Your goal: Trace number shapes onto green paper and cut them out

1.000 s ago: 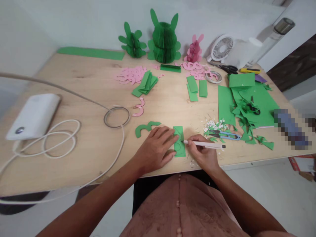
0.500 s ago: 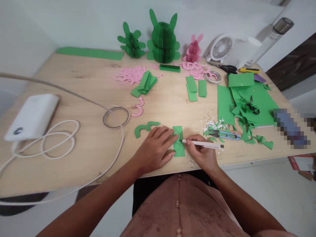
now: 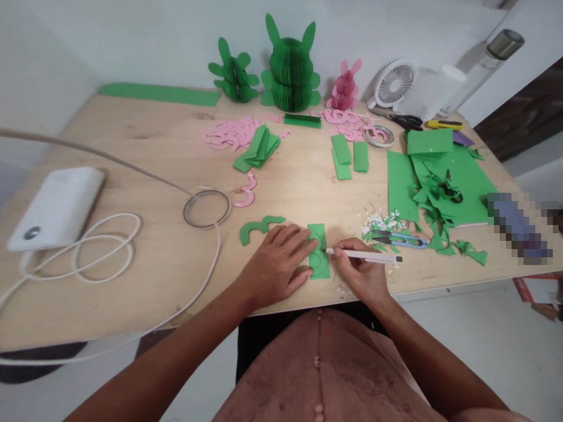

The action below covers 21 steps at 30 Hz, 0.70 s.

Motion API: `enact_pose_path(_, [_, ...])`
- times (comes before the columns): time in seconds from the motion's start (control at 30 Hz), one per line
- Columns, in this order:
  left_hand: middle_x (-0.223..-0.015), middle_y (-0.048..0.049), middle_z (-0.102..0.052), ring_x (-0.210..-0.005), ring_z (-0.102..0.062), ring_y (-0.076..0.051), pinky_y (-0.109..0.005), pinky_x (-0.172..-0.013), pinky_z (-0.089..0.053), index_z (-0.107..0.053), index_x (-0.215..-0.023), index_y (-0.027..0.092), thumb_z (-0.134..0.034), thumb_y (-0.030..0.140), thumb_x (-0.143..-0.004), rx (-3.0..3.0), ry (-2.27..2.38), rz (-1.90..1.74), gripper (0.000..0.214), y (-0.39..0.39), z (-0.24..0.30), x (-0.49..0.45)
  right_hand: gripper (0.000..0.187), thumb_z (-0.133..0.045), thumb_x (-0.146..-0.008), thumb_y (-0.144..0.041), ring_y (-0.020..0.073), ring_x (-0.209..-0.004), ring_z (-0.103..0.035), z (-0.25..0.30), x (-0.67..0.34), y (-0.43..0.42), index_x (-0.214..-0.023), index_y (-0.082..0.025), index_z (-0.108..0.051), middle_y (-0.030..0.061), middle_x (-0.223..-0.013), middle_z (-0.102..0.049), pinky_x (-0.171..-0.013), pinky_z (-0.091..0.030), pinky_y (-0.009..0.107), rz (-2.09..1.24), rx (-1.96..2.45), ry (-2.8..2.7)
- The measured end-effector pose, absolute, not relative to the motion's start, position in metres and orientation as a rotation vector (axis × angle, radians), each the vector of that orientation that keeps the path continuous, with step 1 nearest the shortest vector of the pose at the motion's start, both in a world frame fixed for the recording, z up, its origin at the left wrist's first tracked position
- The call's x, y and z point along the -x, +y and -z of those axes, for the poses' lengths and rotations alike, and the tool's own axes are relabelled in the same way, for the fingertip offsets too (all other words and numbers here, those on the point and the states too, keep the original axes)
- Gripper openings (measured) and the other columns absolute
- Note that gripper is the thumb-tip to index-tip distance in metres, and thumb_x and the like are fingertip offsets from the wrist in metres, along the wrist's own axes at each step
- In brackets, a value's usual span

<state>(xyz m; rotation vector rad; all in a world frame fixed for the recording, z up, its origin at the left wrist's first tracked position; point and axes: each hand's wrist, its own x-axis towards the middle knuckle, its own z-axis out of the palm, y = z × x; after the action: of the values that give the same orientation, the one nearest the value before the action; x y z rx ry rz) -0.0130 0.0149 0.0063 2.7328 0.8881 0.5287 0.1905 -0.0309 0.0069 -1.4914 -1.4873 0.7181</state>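
Observation:
Under the fingertips of my left hand (image 3: 281,264) lies a small green paper rectangle (image 3: 319,268) with curved lines drawn on it. That hand is flat with its fingers stretched out, pressing the paper's left side. My right hand (image 3: 360,272) grips a white pen (image 3: 369,256), its tip at the paper's right part. Beyond my left hand rests a wavy green cutout (image 3: 263,225), and farther off a wavy pink cutout (image 3: 250,190). Blue thread snips (image 3: 402,239) lie to the right of the pen, beside white and green paper scraps (image 3: 382,223).
Folded green strips (image 3: 259,151) and pink cutouts (image 3: 229,133) lie mid-table. Honeycomb paper rabbits (image 3: 291,76) and a white fan (image 3: 394,85) stand along the wall. Green sheets (image 3: 472,181) with offcuts lie right. A power bank (image 3: 57,205) and looping white cable (image 3: 215,252) occupy the left.
The pen and my right hand have shifted very slightly to the right. My left hand and the paper stay in place.

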Motion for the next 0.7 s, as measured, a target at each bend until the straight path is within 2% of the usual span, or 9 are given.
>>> enact_pose_path(0.7, [-0.131, -0.0158, -0.058, -0.124, -0.046, -0.035, -0.056, -0.105, -0.036, -0.060, -0.126, 0.015, -0.051, 0.034, -0.092, -2.728, 0.880, -0.518, 0.040, 0.0150, -0.0075, 0.0126, 0.011, -0.059, -0.085, -0.024, 0.0124, -0.056, -0.057, -0.0074, -0.1895, -0.0289, -0.076, -0.020, -0.065, 0.0005, -0.067, -0.066, -0.052, -0.044, 0.024, -0.744, 1.508, -1.497])
